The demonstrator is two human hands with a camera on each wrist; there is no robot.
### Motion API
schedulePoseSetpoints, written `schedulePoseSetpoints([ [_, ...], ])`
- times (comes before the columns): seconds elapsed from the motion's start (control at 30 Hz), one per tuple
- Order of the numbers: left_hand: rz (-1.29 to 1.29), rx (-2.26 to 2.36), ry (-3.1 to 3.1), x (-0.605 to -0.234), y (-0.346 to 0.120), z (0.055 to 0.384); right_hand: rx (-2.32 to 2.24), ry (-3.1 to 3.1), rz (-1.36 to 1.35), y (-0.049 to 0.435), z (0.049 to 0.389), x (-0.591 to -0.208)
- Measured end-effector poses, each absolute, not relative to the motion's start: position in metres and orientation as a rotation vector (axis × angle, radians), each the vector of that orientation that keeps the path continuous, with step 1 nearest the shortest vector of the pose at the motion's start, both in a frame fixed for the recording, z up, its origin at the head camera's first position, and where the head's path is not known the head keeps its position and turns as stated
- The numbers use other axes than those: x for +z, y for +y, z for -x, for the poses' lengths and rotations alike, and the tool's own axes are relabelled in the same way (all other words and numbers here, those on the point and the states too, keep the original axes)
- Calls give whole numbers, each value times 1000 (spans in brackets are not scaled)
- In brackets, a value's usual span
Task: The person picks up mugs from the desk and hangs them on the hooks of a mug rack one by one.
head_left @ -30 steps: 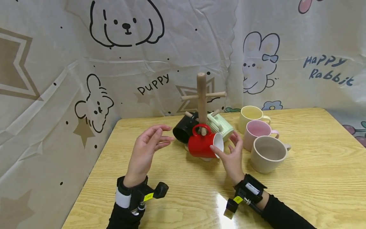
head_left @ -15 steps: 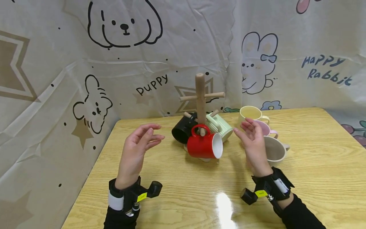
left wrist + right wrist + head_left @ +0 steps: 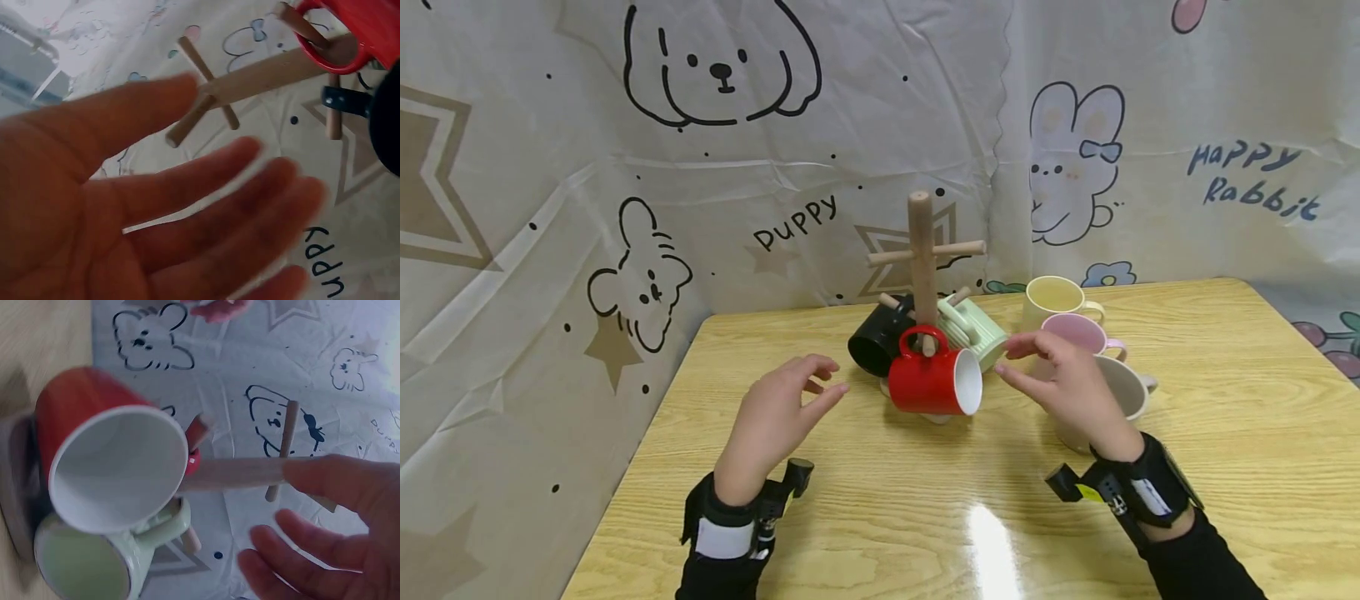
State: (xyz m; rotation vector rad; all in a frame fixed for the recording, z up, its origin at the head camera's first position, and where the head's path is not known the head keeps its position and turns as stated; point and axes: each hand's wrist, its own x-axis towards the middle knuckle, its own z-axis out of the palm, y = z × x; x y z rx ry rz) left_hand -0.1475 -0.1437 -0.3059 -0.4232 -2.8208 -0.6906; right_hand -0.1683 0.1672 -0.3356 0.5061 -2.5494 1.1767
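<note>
A wooden mug rack (image 3: 922, 275) stands at the table's middle. On its lower pegs hang a red mug (image 3: 928, 385), a black mug (image 3: 878, 340) and a light green mug (image 3: 976, 332). My left hand (image 3: 778, 417) hovers left of the rack with fingers loosely bent and nothing in them. My right hand (image 3: 1063, 383), also holding nothing, hovers right of the red mug and overlaps the pink and beige mugs in the head view. In the right wrist view the red mug's white inside (image 3: 119, 469) faces the camera, and the fingers (image 3: 312, 544) are spread.
To the right stand a yellow mug (image 3: 1052, 300), a pink mug (image 3: 1078, 332) and a beige mug (image 3: 1123, 385) in a row, the last partly hidden by my right hand. The rack's upper pegs (image 3: 958, 248) carry no mugs. A printed cloth (image 3: 760, 167) hangs behind the table (image 3: 880, 517).
My right hand has come off the red mug's rim and moved right, turning its back upward. My left hand has drawn back a little and turned palm down. The red mug stays hanging.
</note>
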Motion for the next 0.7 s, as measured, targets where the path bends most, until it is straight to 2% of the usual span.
schedulePoseSetpoints([
  [0.13, 448, -431, -2981, -310, -141, 150, 1047, -2637, -570, 169, 170, -337],
  [0.4, 468, -382, -3035, -307, -140, 151, 941, -2729, -563, 182, 168, -329],
  [0.7, 460, -368, -3086, -309, -141, 151, 929, -2710, -616, 245, 164, -316],
])
